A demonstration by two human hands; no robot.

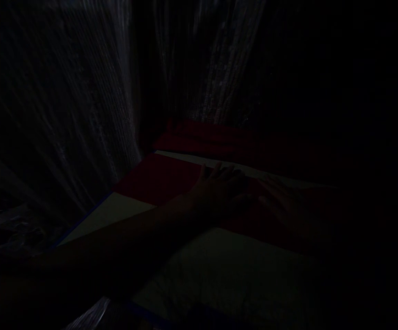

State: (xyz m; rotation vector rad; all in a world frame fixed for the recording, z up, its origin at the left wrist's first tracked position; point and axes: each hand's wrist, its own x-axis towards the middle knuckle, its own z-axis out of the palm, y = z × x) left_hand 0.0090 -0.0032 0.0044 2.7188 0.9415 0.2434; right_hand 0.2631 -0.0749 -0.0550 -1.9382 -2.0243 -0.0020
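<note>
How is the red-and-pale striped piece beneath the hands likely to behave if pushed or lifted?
The striped piece looks broad and flat, so it would probably slide or bunch rather than roll. Its narrow blue edge shows little thickness, suggesting it may be light for its size. Dimness hides whether it is stiff.

Darkness swallows the right forearm; the right hand (283, 197) is a dim outline, and whether it touches the striped sheet (226, 250) cannot be told. The left forearm (126, 236) runs off the left edge, hiding part of the sheet, whose right end fades into black. Blurred pale strands (113, 91) leave the top edge; a crumpled bundle (20, 229) is too dim to identify.
</note>
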